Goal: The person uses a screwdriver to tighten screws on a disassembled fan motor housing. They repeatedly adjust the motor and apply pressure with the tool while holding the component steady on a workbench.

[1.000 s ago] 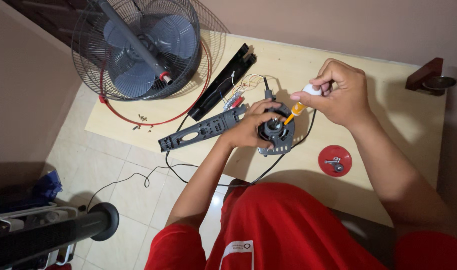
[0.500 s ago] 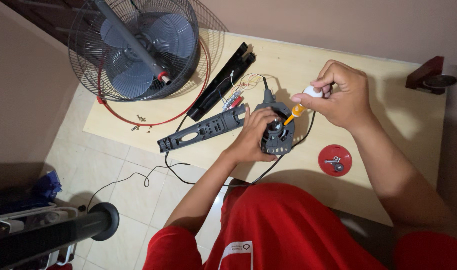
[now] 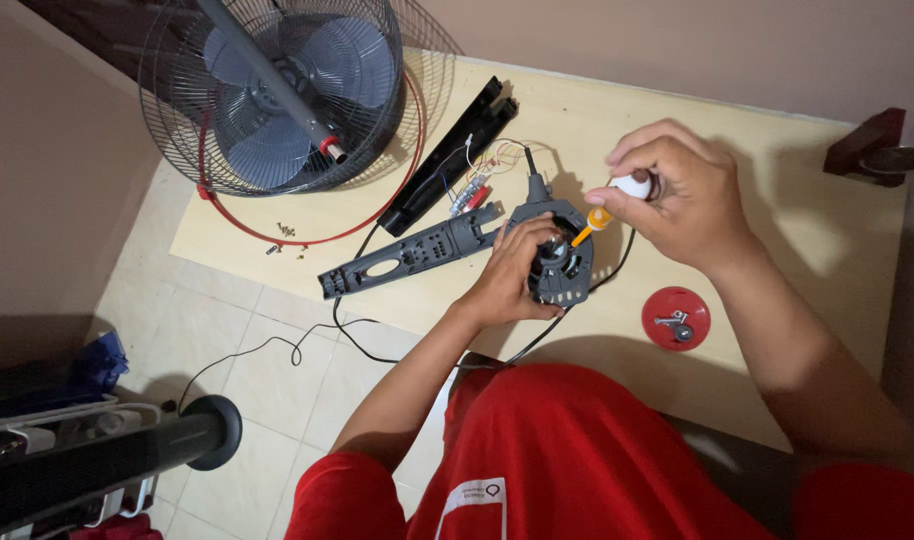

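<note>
A: What sits nearest the person?

B: The red lap, then the near edge of the pale board [image 3: 797, 270] laid on the tiled floor. A red round lid [image 3: 676, 318] with small metal parts on it lies close to that edge, toward the right.

A: And the hands?

B: The left hand [image 3: 507, 280] is curled around the dark grey motor housing [image 3: 567, 262], thumb and fingers clamped on its left side. The housing rests near the middle of the board, its long axis running from the near edge to the far edge, the narrow neck pointing away from the person.

A: The right?

B: The right hand [image 3: 677, 195] is closed on the white handle of a small screwdriver [image 3: 605, 212]. The tool slants: handle up and to the right, orange collar and tip pointing down-left into the housing.

A: Farther out?

B: A long grey switch panel [image 3: 407, 255] stretches leftward from the housing. Beyond it are loose coloured wires [image 3: 482, 180] and a black cover strip [image 3: 452, 155] lying diagonally. At the far left corner a fan [image 3: 277, 90] lies in its wire cage.
</note>
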